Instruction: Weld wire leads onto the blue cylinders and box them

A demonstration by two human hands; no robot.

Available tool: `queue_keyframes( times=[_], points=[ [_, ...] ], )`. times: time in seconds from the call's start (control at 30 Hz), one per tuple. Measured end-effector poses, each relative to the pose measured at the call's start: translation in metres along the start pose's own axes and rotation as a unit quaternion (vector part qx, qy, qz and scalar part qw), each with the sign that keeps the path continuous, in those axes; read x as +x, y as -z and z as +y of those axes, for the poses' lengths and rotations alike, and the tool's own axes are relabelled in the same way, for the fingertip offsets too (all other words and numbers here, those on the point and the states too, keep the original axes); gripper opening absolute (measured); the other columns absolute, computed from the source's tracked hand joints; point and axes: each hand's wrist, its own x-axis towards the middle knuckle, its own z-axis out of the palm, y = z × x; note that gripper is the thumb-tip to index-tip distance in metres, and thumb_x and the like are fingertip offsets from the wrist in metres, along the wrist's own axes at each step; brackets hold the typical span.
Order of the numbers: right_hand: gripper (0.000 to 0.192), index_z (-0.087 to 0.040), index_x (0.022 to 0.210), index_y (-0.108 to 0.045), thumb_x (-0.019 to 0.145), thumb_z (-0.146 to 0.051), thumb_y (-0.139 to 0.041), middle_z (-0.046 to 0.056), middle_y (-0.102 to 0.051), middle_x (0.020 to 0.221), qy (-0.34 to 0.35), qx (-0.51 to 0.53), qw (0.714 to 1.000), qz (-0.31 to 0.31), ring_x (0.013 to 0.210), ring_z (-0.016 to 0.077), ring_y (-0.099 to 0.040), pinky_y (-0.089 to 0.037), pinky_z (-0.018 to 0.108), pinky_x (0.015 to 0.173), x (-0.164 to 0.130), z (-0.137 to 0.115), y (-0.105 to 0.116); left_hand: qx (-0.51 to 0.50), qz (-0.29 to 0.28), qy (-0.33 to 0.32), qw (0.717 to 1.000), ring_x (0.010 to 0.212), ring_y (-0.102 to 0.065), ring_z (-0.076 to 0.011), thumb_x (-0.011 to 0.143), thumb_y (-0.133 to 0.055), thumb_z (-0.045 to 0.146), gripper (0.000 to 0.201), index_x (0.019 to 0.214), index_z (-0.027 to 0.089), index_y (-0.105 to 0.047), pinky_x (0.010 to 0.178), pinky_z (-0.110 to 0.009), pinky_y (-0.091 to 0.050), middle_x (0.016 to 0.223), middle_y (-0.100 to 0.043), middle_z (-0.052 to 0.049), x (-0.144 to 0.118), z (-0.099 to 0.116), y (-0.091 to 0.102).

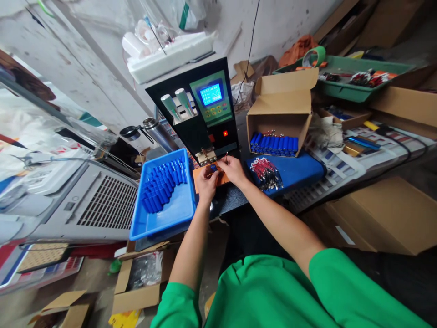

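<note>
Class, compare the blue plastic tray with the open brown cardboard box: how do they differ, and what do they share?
The blue plastic tray is shallow and lies flat to the left of the hands; the open brown cardboard box is deeper, lies on its side and stands to their right. Both hold blue cylindrical cells.

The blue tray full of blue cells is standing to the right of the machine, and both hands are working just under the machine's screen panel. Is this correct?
Not quite. The head view shows the blue tray of blue cells to the left of the machine, not the right. The rest holds: the left hand and right hand work just below its panel.
</note>
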Motion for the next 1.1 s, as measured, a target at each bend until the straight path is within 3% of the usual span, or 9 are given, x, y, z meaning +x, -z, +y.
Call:
queue_keyframes(
  times=[0.33, 0.73, 1.1],
  points=[
    [0.02, -0.02, 0.079, -0.066, 0.085, -0.038, -0.065, 0.004, -0.071, 0.078, 0.013, -0.089, 0.996, -0.006, 0.076, 0.0194, -0.066, -0.05, 0.028, 0.07, 0.002, 0.005, -0.008, 0.005, 0.02, 0.0, 1.0, 0.082, -0.067, -0.016, 0.078, -0.075, 0.035, 0.025, 0.094, 0.017, -0.068, 0.077, -0.029, -0.057, 0.088, -0.071, -0.005, 0.0, 0.001, -0.002],
    [0.012, -0.019, 0.079, -0.065, 0.086, -0.029, -0.065, 0.004, -0.074, 0.081, 0.012, -0.124, 0.992, -0.011, 0.077, 0.0199, -0.067, -0.049, 0.029, 0.071, -0.001, -0.01, -0.009, 0.005, 0.034, -0.004, 0.999, 0.081, -0.067, -0.016, 0.077, -0.076, 0.034, 0.025, 0.093, 0.017, -0.069, 0.077, -0.029, -0.056, 0.089, -0.071, -0.005, 0.0, 0.001, -0.003],
    [0.012, -0.018, 0.08, -0.066, 0.086, -0.028, -0.066, 0.004, -0.074, 0.082, 0.007, -0.129, 0.991, -0.012, 0.078, 0.0195, -0.068, -0.049, 0.028, 0.071, -0.001, -0.01, -0.009, 0.0, 0.037, -0.005, 0.999, 0.083, -0.068, -0.0171, 0.077, -0.075, 0.035, 0.027, 0.097, 0.017, -0.069, 0.077, -0.03, -0.058, 0.089, -0.071, -0.005, 0.0, 0.002, -0.005]
  ],
)
